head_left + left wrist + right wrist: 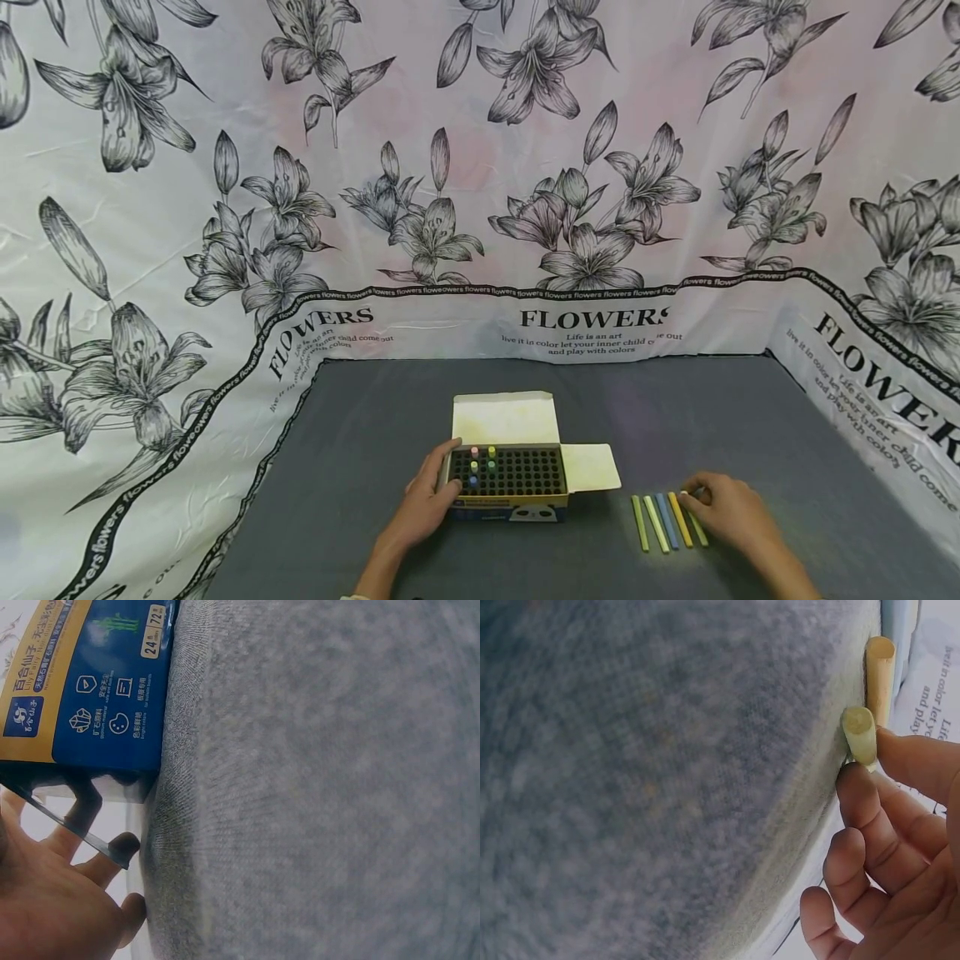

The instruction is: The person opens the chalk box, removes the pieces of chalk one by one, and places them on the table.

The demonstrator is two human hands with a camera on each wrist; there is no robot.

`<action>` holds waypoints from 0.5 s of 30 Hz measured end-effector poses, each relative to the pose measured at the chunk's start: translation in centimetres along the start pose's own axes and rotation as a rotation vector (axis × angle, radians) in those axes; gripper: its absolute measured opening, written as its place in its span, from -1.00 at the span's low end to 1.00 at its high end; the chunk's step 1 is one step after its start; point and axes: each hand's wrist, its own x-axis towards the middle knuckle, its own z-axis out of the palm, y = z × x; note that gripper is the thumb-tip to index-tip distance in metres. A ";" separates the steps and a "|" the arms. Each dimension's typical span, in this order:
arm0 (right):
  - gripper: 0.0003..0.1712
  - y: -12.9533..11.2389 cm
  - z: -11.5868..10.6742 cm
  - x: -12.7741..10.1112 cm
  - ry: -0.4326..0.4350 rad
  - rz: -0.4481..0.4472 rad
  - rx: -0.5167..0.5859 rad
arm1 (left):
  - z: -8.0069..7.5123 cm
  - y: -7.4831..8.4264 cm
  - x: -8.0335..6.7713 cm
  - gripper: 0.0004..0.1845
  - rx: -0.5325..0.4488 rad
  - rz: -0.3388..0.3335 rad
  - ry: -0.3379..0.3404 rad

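My left hand [425, 504] grips the left end of a blue and yellow chalk box [487, 512], its thumb over the near rim. In the left wrist view, the fingers lie at the box's end flap [75, 832]. The box's dark tray [528, 472] has rows of round holes, with several chalk ends at its left, pink, yellow, green and blue. To the right, my right hand [735, 510] pinches the upper end of a yellow-green chalk stick [698, 532]. Thumb and fingertips meet that stick in the right wrist view, beside an orange chalk stick [880, 675].
Left of the pinched chalk lie a green stick [640, 523], a pale yellow stick [656, 523] and a blue stick [667, 521] in a row. The box's lid [504, 418] stands open at the back, and a side flap [592, 467] extends right. Flowered cloth [600, 333] surrounds the grey table [375, 400].
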 end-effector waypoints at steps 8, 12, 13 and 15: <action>-0.74 -0.2 0.0 0.1 0.013 0.010 -0.024 | 0.0 0.0 0.0 -0.33 -0.001 0.004 -0.002; -0.72 -0.2 -0.1 0.1 0.017 0.006 -0.019 | 0.0 0.0 0.0 -0.33 -0.001 0.003 0.004; -0.71 -0.2 -0.2 0.2 0.017 0.006 -0.018 | 0.0 0.0 0.0 -0.33 -0.002 0.001 0.005; -0.68 -0.2 -0.4 0.3 0.019 0.007 -0.018 | 0.0 0.0 0.0 -0.33 -0.005 -0.003 0.006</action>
